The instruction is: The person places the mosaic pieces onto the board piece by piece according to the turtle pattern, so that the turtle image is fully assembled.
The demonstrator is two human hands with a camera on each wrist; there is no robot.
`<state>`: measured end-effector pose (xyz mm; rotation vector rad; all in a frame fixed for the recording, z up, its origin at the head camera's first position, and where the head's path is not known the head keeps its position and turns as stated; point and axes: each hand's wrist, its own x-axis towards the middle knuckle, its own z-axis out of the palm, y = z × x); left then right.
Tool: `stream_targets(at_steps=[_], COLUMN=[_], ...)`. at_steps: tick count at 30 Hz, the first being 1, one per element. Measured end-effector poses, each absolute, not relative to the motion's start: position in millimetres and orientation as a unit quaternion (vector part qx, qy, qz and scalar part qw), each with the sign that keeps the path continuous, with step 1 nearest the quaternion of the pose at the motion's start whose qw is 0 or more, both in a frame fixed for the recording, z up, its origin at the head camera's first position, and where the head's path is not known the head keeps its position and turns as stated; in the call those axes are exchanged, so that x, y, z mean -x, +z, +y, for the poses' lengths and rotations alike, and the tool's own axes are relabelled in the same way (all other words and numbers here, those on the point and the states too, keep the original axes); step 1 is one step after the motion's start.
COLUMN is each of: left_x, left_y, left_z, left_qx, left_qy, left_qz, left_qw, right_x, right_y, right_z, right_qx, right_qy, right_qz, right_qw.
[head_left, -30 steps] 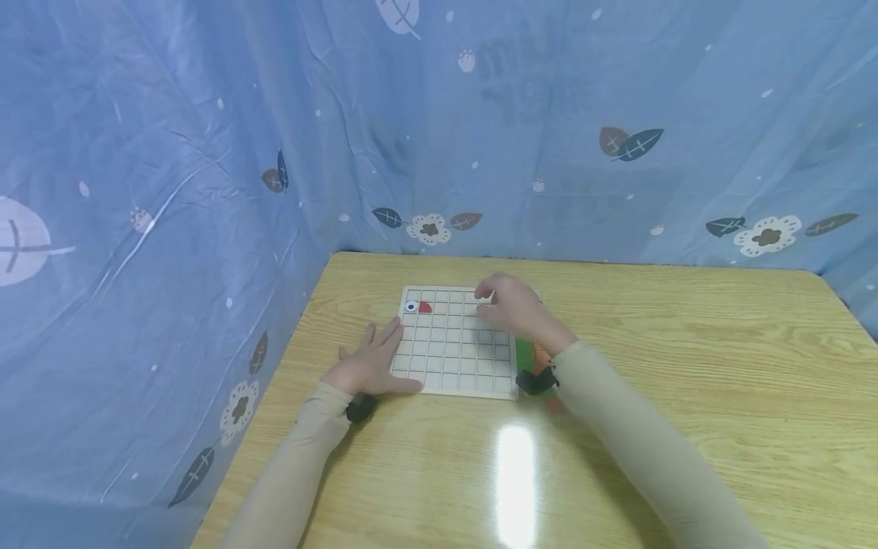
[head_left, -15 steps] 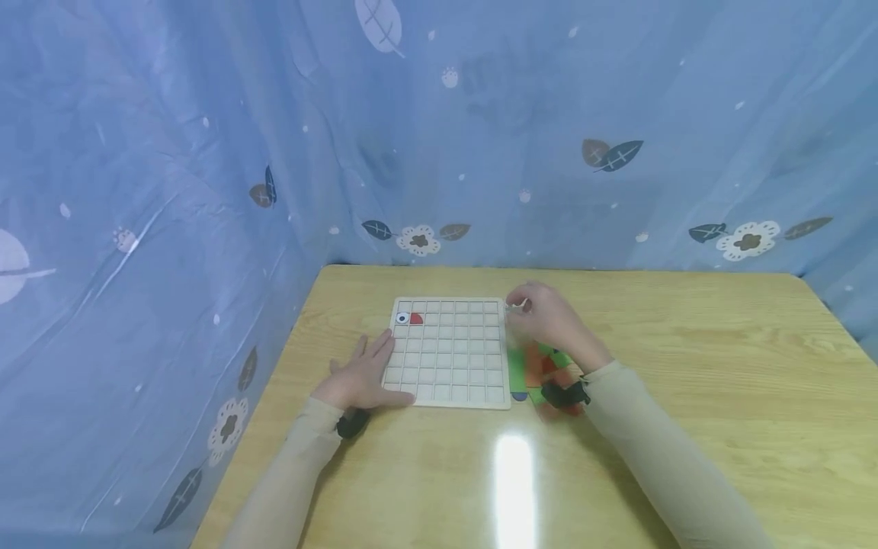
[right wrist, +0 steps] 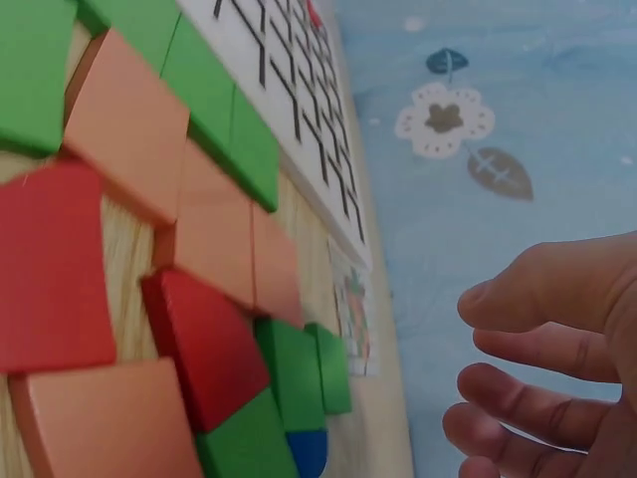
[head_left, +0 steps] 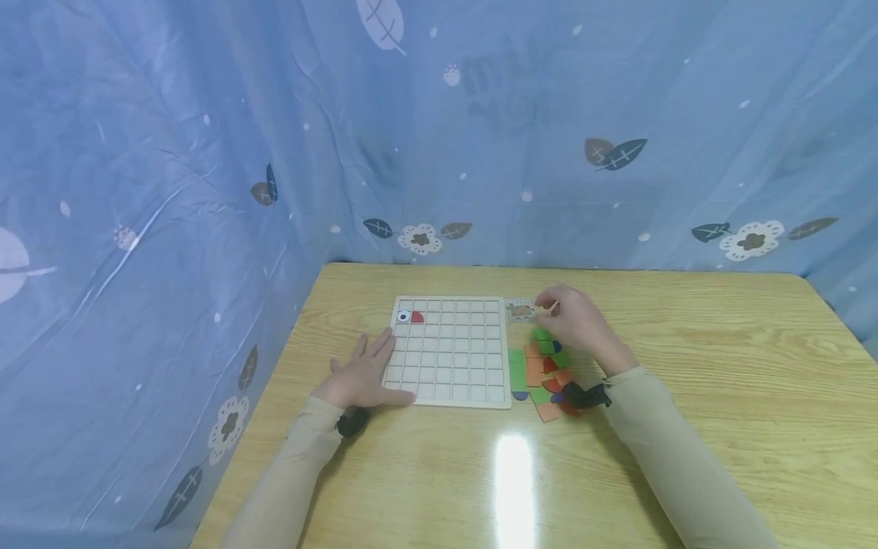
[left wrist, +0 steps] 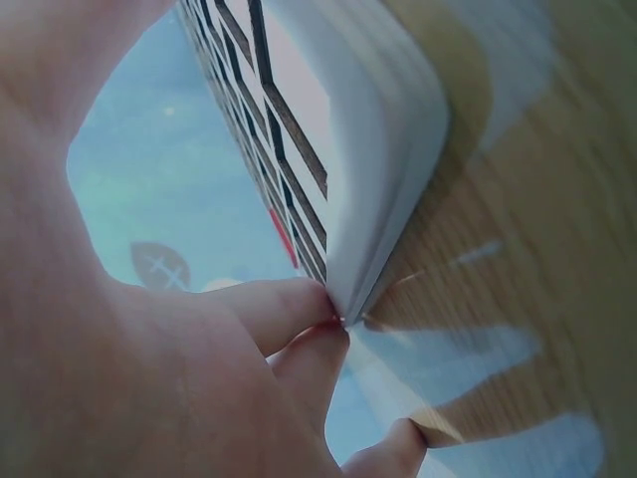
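A white gridded board (head_left: 446, 352) lies on the table, with an eye tile (head_left: 403, 316) and a red quarter-round tile (head_left: 418, 316) in cells at its upper left. My left hand (head_left: 360, 377) rests at the board's left edge, fingers spread. In the left wrist view, fingertips (left wrist: 299, 304) touch the board's side. My right hand (head_left: 576, 316) is just right of a small picture card (head_left: 520, 310) beside the board's top right corner. The right wrist view shows the right hand (right wrist: 557, 349) holding nothing, its fingers loosely bent and apart from the card.
Right of the board lie loose tiles: green ones (head_left: 517, 370), orange ones (head_left: 533, 366), red ones (right wrist: 204, 344) and a few blue ones. Part of this pile is under the right wrist. A blue patterned curtain (head_left: 480, 152) hangs behind and left of the table (head_left: 686, 343).
My right hand has moved right, from over the board's upper right part to beyond the picture card, which shows plainly now. The left hand stays at the board's edge.
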<state>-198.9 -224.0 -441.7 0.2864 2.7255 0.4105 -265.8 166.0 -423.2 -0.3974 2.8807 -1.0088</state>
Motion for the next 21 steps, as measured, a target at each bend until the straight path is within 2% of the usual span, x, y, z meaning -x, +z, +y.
stream_targets(at_steps=[7,21], left_x=[200,200], left_y=[-441,-442], left_z=[-224,-224], left_qx=[-0.106,-0.105], left_qy=[0.145,0.147], left_qz=[0.966,0.966], left_qw=[0.184,0.184], right_x=[266,272], right_y=[-430,-449], right_z=[175,172], right_qx=[0.120,0.160], right_qy=[-0.324,-0.282], right_qz=[0.937,0.945], right_qw=[0.046,0.051])
